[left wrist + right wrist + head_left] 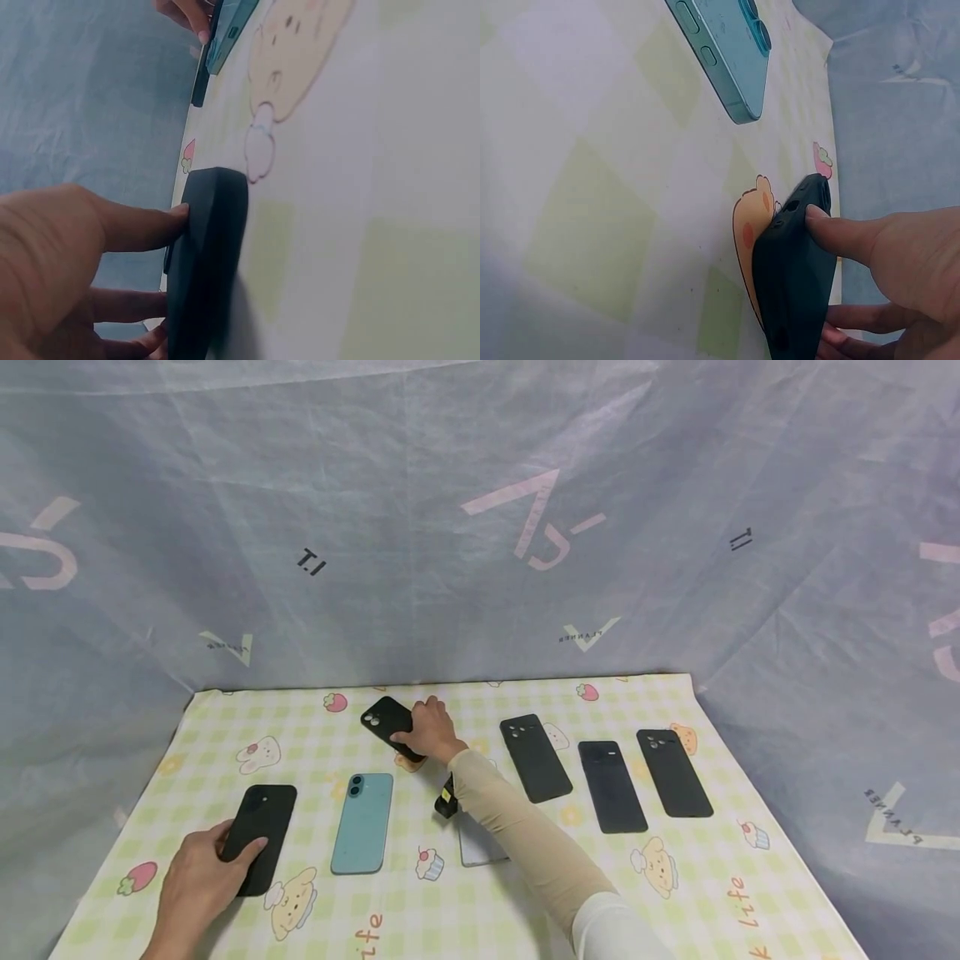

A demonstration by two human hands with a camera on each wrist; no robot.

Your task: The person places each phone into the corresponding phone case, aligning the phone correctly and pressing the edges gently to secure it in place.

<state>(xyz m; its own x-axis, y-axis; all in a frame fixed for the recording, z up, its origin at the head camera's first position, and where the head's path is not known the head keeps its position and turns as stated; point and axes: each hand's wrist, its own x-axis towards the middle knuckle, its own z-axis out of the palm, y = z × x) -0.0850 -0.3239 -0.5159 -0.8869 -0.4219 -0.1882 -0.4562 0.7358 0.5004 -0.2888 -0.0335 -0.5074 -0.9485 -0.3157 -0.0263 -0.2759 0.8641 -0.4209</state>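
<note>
At the left of the table my left hand [198, 870] grips a black phone [272, 827] by its long sides, thumb on one edge and fingers on the other. The left wrist view shows this phone [214, 232] edge-on, close to the cloth. Toward the back, my right hand [432, 731] holds a black phone case [388, 717] across its width. Pale cloth shows through the camera holes of that case. Seen from the right wrist, the thumb presses one side edge of the case [795, 262]. A teal phone [362, 827] lies camera side up between the hands.
A light-coloured phone [477, 845] lies partly hidden under my right forearm. Farther right lie a black case [536, 760], a dark phone [613, 789] and another black case [675, 774]. A patterned cloth [405, 910] covers the table, with a grey curtain [405, 593] behind.
</note>
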